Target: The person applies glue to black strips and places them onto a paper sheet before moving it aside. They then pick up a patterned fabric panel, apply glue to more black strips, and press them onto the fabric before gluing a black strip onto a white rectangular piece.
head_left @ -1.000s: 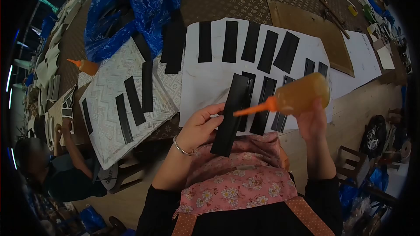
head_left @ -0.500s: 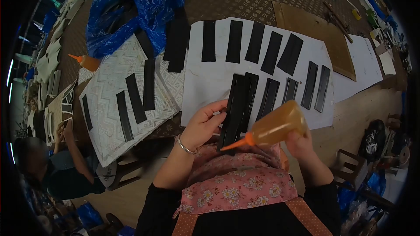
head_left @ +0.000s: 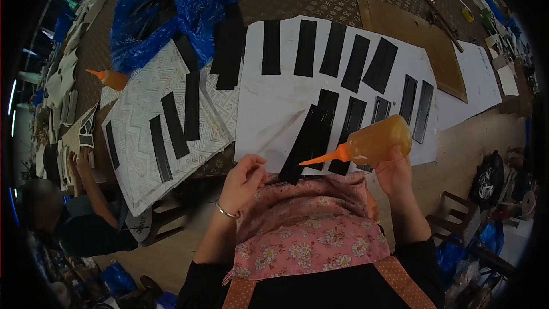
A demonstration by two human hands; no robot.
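My right hand (head_left: 394,173) is wrapped round the lower end of a squeeze bottle (head_left: 380,139) of amber liquid, perhaps glue. The bottle is tilted, its orange nozzle pointing left and slightly down over a black strip (head_left: 303,143). This strip lies slanted at the near edge of a white sheet (head_left: 269,114), partly over another black strip (head_left: 327,100). Left of the strip and apart from it, my left hand (head_left: 245,180) has its fingers curled in, with nothing visible in them. More black strips (head_left: 351,119) lie in rows on the sheet, some with a shiny surface.
On the left, a patterned white board (head_left: 140,154) carries several black strips. Behind it are a blue plastic bag (head_left: 200,6) and a second orange-tipped bottle (head_left: 113,79). A brown board (head_left: 412,40) lies at the back right. Another person (head_left: 86,217) works at the far left.
My left hand has let go of the black strip and moved left and down. The strip now lies slanted on the sheet. The bottle has moved right and up, its nozzle further right.
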